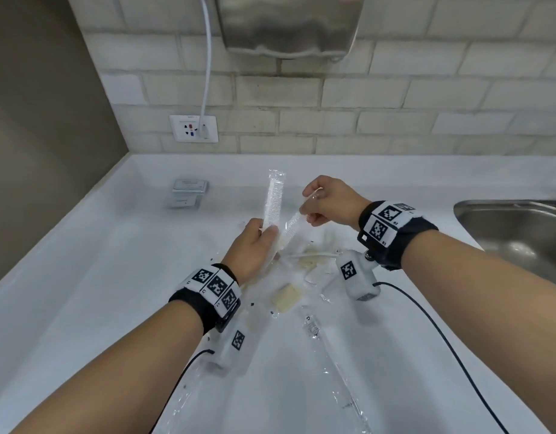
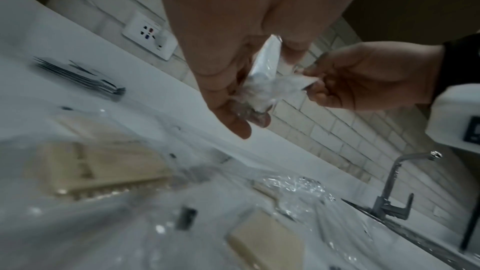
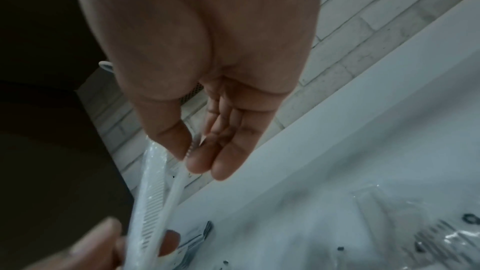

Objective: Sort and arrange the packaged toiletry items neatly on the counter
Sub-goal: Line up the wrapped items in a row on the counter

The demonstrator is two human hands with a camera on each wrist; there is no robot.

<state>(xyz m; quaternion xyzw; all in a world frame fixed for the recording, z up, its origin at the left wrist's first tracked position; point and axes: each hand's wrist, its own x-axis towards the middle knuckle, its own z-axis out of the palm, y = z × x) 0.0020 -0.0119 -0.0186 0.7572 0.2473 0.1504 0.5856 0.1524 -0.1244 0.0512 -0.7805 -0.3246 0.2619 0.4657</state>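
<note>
Above the white counter, my left hand grips the lower end of a white comb in a clear wrapper, which stands upright. A second wrapped comb leans beside it, and my right hand pinches its upper end between thumb and forefinger. In the right wrist view both combs run down from my right hand to my left hand. The left wrist view shows the crumpled wrapper ends between my left hand and my right hand.
A stack of grey sachets lies at the back left. Loose clear packets, a beige soap bar and a long wrapped item are scattered under my hands. A steel sink with its tap is on the right.
</note>
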